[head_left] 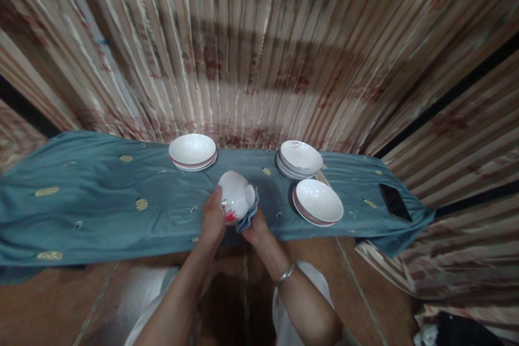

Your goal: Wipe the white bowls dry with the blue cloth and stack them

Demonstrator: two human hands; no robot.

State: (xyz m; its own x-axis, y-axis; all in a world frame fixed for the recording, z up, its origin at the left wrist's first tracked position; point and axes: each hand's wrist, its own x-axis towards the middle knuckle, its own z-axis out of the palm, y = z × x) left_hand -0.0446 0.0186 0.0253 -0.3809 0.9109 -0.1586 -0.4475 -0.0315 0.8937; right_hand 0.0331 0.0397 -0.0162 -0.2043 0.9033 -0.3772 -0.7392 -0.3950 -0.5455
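A white bowl (236,194) with a red flower print is tipped on its side above the near middle of the cloth, its foot ring facing right. My left hand (213,219) grips the bowl at its left edge. In my right hand (256,226) is a bunched blue-grey cloth (248,218), pressed against the bowl's lower right side. The right fingers are partly hidden behind the cloth and bowl.
Stacked bowls (193,150) stand at the back left. Stacked plates (300,157) and more bowls (318,203) are on the right. A black phone (394,201) lies near the right end of the teal tablecloth (109,211). Pleated curtains (251,54) hang behind.
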